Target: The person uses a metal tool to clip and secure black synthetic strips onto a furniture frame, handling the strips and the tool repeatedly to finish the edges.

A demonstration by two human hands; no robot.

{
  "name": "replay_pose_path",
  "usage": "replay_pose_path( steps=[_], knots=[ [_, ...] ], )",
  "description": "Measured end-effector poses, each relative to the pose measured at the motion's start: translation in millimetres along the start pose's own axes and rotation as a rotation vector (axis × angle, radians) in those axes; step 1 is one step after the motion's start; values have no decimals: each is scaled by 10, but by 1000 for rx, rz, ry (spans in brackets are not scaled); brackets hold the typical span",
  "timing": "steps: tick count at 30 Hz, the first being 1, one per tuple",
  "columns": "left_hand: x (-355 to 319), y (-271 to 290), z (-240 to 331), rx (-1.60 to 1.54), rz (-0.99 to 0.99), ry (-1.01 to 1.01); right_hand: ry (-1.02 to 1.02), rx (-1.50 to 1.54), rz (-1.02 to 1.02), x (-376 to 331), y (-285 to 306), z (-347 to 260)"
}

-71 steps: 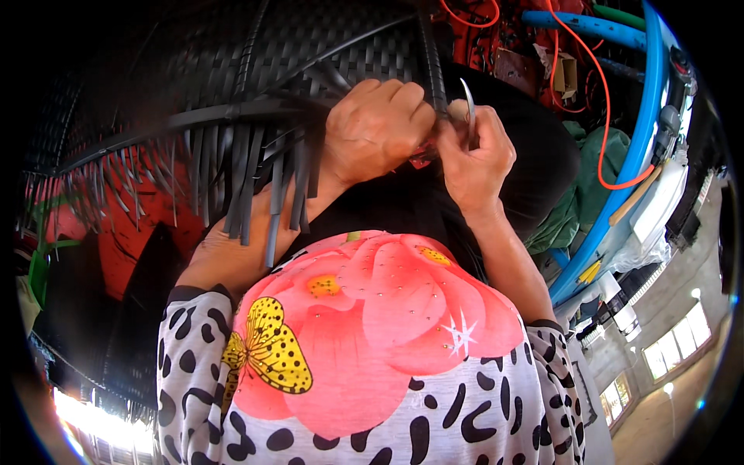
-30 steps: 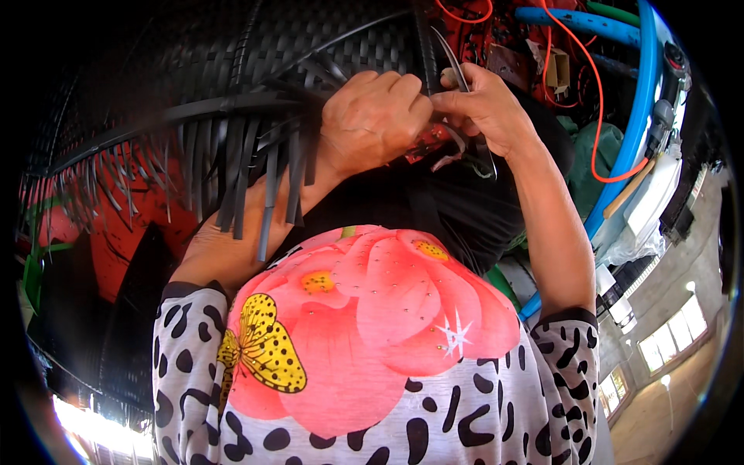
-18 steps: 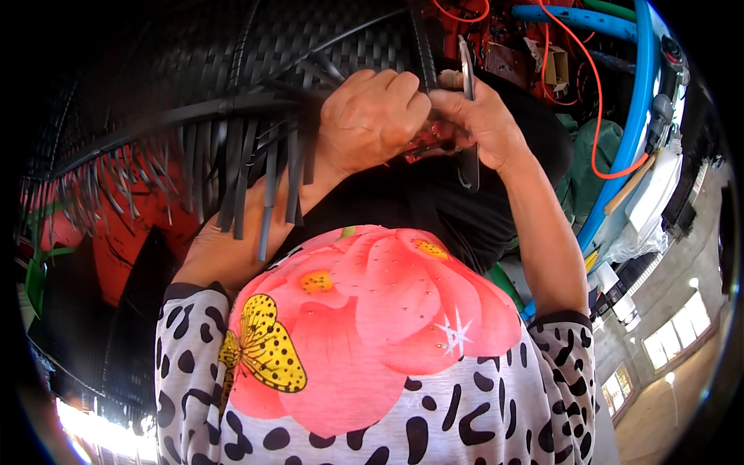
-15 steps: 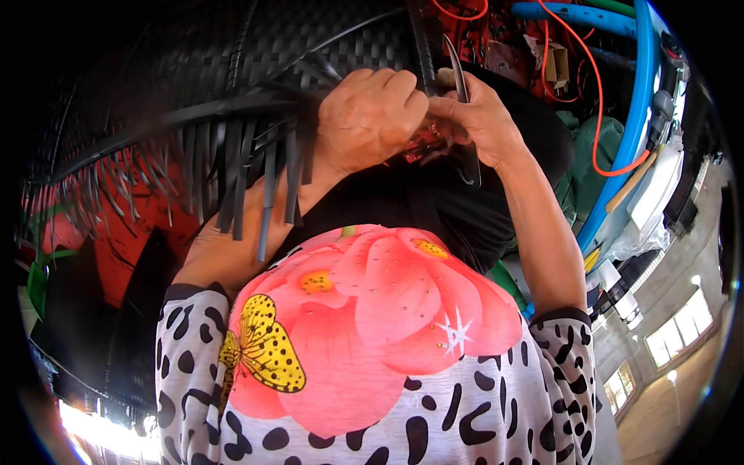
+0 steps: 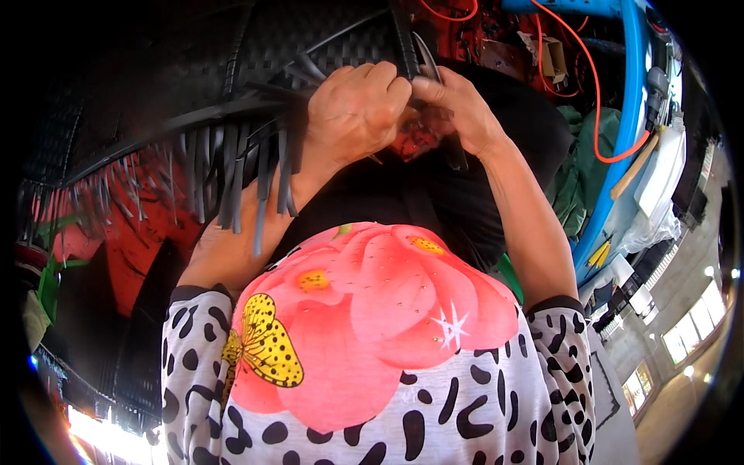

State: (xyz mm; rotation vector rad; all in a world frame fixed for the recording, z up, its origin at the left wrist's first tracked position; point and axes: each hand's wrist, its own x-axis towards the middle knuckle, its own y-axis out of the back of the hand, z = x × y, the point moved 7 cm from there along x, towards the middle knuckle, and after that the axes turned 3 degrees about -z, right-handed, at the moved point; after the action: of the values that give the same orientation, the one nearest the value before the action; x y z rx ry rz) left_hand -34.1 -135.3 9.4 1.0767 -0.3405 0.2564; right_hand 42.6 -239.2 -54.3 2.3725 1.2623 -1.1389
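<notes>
A black woven panel of flat plastic rattan strips (image 5: 341, 39) spans the upper left, with loose strip ends (image 5: 232, 178) hanging from its edge. My left hand (image 5: 356, 112) is closed in a fist against the panel's lower right corner; its fingers curl away, hiding what they grip. Close on its right, my right hand (image 5: 465, 112) has thumb and fingers pinched around a narrow, curved dark strip-like piece (image 5: 425, 56) with a bright edge. It sticks up past the thumb; whether it is a blade or rattan I cannot tell. The fingertips are partly hidden.
Red sheeting (image 5: 147, 232) with black scraps lies under the panel. Right of me are a blue tubular frame (image 5: 632, 116), an orange cord (image 5: 598, 116), a small cardboard box (image 5: 553, 58) and dark green cloth (image 5: 577, 178). My black-clad leg (image 5: 519, 116) lies behind my right hand.
Both hands have shifted slightly left and up in view, along with some movement of the whole picture. The right hand keeps its pinch on the dark strip-like piece; the left stays closed.
</notes>
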Motion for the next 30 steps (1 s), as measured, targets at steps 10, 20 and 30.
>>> replay_pose_path(
  steps=[10, 20, 30],
  knots=[
    [-9, -5, -74, -53, -22, -24, 118, -109, 60, 47, -59, -109],
    [-24, -65, -62, 77, 17, -157, 189, 48, 93, 137, 38, -13],
    [205, 88, -113, 30, -86, -203, 770, -317, 364, -265, -34, -272]
  ],
)
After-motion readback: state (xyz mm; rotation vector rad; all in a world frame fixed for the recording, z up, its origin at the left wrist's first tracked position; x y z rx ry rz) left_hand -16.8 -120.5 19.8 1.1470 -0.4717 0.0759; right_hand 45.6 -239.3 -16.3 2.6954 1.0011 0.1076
